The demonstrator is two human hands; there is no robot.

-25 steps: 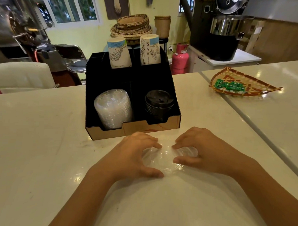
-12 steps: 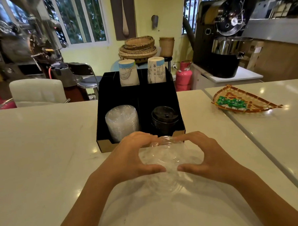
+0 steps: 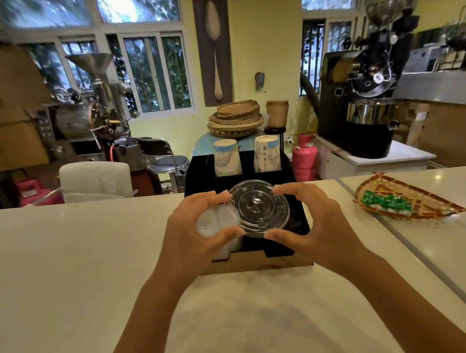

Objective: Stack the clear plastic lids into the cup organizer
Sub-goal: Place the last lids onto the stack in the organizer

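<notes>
Both the left hand (image 3: pixel 199 225) and the right hand (image 3: pixel 308 221) hold the clear lid (image 3: pixel 260 208) flat above the cup organizer (image 3: pixel 257 263); the lid stack (image 3: pixel 215 222) lies lower-left of it.

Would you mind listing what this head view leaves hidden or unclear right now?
- Black lids, front-right compartment of the organizer: hidden behind the held clear lids and right hand.
- Stored lid stack: mostly covered by the left hand.
- Number of lids held: unclear.

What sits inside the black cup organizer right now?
Two paper cup stacks at the back of the black cup organizer, clear lids front-left. The held clear plastic lid and both hands cover the front-right compartment.
</notes>
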